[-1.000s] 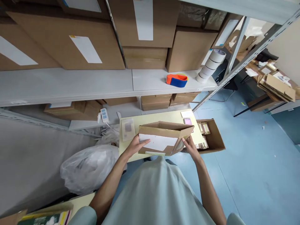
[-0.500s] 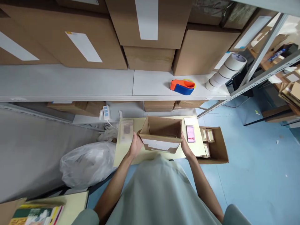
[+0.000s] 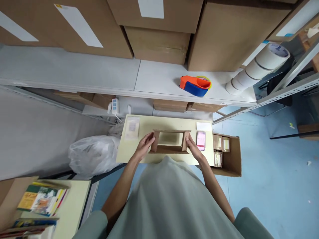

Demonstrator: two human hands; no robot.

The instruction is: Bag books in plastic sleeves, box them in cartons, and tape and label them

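Brown cardboard box (image 3: 170, 139), open top facing up, on the middle of the pale yellow table (image 3: 129, 152). Long axis runs left to right. Left hand (image 3: 144, 148) clasps the left end flap and right hand (image 3: 193, 150) the right end, fingers curled on the cardboard. Pink phone (image 3: 201, 140) lies just beside the right hand.

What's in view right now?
table: one, pale yellow, centre
shelf: one, white, behind table
small box: one, brown, open, on table
clear packet: one, on table
pink item: one, right of small box
tape dispenser: one, orange-blue, on shelf
tape rolls: one stack, white, on shelf
large cartons: several, brown, on shelf
floor carton: one, brown, right of table
plastic bag: one, white, beside table
books: one pile, lower left
left hand: holds small box's left flap
right hand: holds right flap
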